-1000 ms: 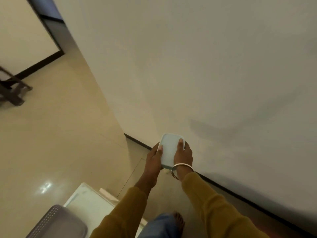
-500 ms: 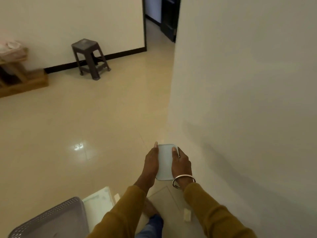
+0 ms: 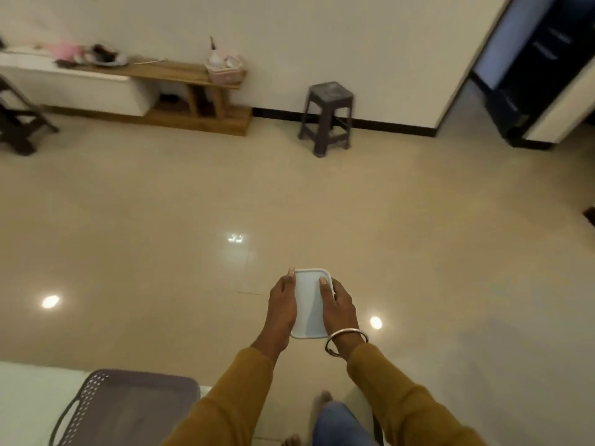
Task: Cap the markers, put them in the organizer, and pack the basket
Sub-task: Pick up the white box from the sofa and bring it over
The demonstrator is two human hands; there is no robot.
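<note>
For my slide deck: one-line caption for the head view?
Left hand and right hand hold a pale box above the floor; basket lower left.

The pale container (image 3: 308,304) shows only 1 flat face. The left hand (image 3: 283,309) and right hand (image 3: 338,305) cover its 2 long sides, the fingers beneath it are hidden, and what it holds cannot be told. Near left, the grey basket (image 3: 128,410) is cut by the bottom edge and its inside is too dim to read. Far left, a dark stool (image 3: 19,123) is cut by the edge. On the far wooden bench (image 3: 167,70), the pink heap (image 3: 66,49) and the small tub (image 3: 225,72) of things are too blurred to name. At the right edge a dark object (image 3: 590,215) is mostly cut off.
</note>
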